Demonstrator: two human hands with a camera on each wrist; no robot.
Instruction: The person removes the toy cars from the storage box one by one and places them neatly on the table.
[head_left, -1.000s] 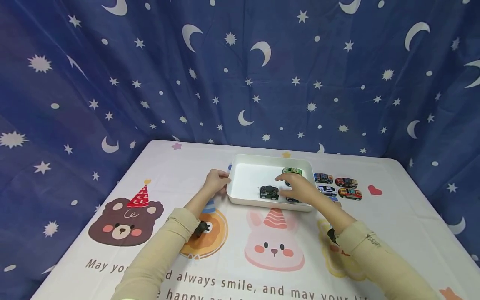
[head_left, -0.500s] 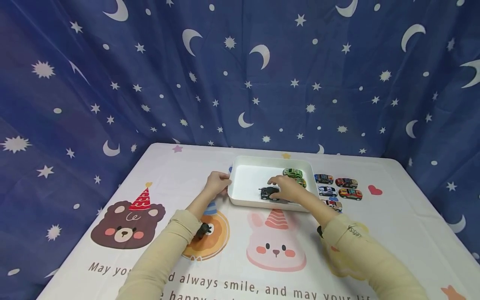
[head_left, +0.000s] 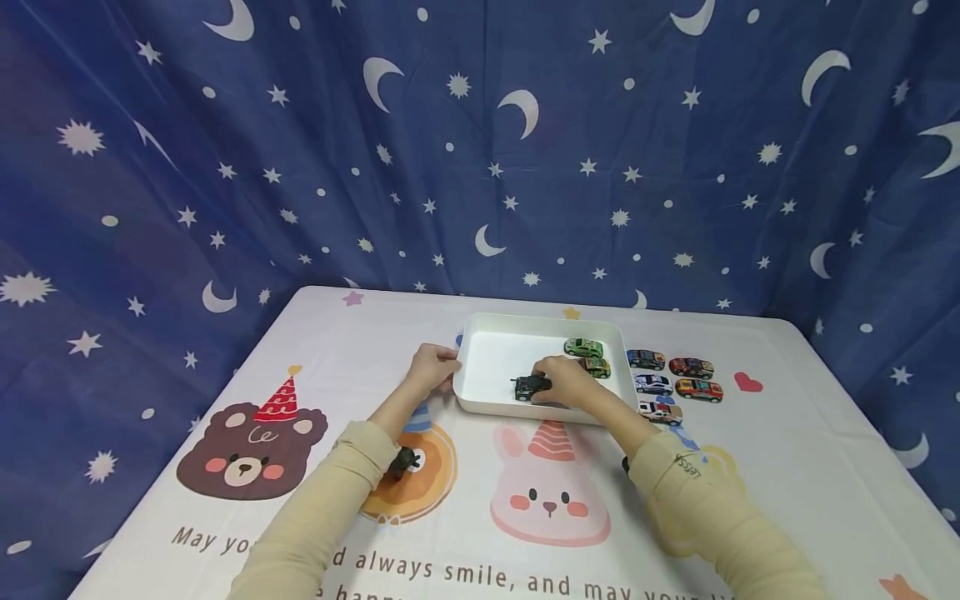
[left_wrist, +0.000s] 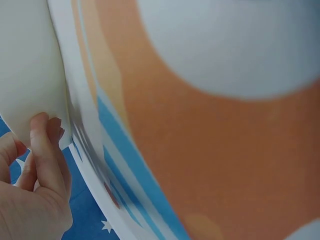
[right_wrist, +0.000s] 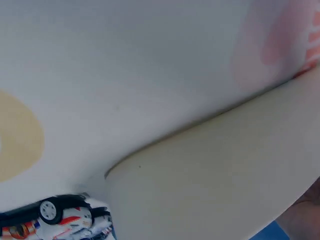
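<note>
My left hand (head_left: 433, 368) holds the left end of a shallow white tray (head_left: 480, 406); up close in the left wrist view, its fingers and thumb are bent at the tray's corner (left_wrist: 30, 65). Inside the tray, my right hand (head_left: 568, 382) grips a dark toy military vehicle (head_left: 528, 388) whose thin barrel points left. Two green patterned toy cars, one (head_left: 583, 347) behind the other (head_left: 596, 367), sit in the right part of the tray. The right wrist view shows mostly the tray's outer wall (right_wrist: 215, 175), with only a bit of the hand at the edge.
Several toy cars stand right of the tray, among them a red-and-yellow one (head_left: 699, 390) and a white one (head_left: 660, 412). A small dark object (head_left: 405, 461) lies by the left sleeve; another dark thing shows beside the right sleeve. A starry blue curtain (head_left: 420, 167) hangs behind the table.
My right hand has moved left inside the tray, and its fingers have closed on the dark toy vehicle. The white car beside the tray has come into view. My left hand stays put.
</note>
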